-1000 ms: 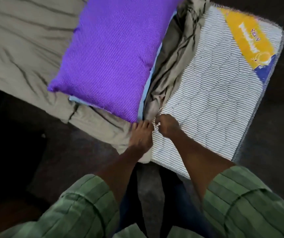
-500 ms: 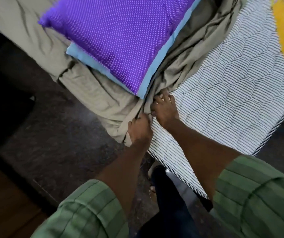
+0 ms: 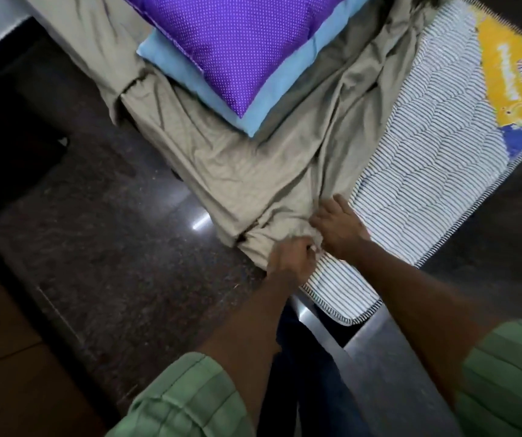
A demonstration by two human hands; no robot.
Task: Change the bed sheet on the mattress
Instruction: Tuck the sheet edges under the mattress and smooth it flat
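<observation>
Your left hand (image 3: 291, 255) and right hand (image 3: 336, 227) grip the beige sheet (image 3: 247, 181) bunched at its edge; half the mattress (image 3: 426, 190) looks bare; the pillows (image 3: 237, 48) remain on the sheet.

the left hand (image 3: 289, 258) is gripping the bunched edge of the sheet (image 3: 253, 181) at the mattress (image 3: 426, 184) corner, fingers curled into the cloth. the right hand (image 3: 338, 223) is lying just beside it, pressing on the sheet's edge where the striped mattress is showing bare. a purple pillow (image 3: 240, 42) is sitting on a blue one (image 3: 272, 99), both on the sheet.
</observation>
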